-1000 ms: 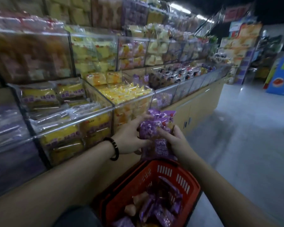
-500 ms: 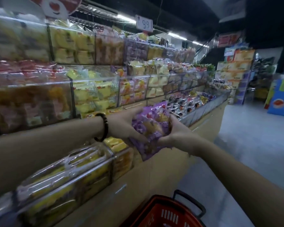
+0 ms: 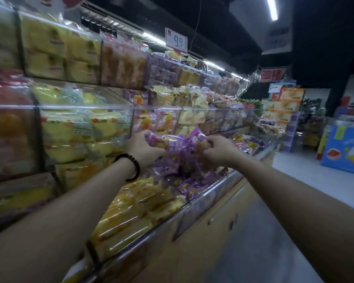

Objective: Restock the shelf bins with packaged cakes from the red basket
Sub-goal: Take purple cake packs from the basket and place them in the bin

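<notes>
Above the low front bin (image 3: 210, 189) of purple packs, the bundle of purple packaged cakes (image 3: 179, 146) hangs between two hands. The left hand (image 3: 144, 148) is curled around its left end and the right hand (image 3: 218, 150) pinches the right end from above. The wrappers look slippery and loosely stacked, so I think a middle pack may slide out and fall on the yellow cakes (image 3: 135, 211) beside, or over the rim to the floor. The red basket is not in view.

purple-cake bin (image 3: 216, 185) open on top, clear upper bin wall (image 3: 157, 117) behind
</notes>
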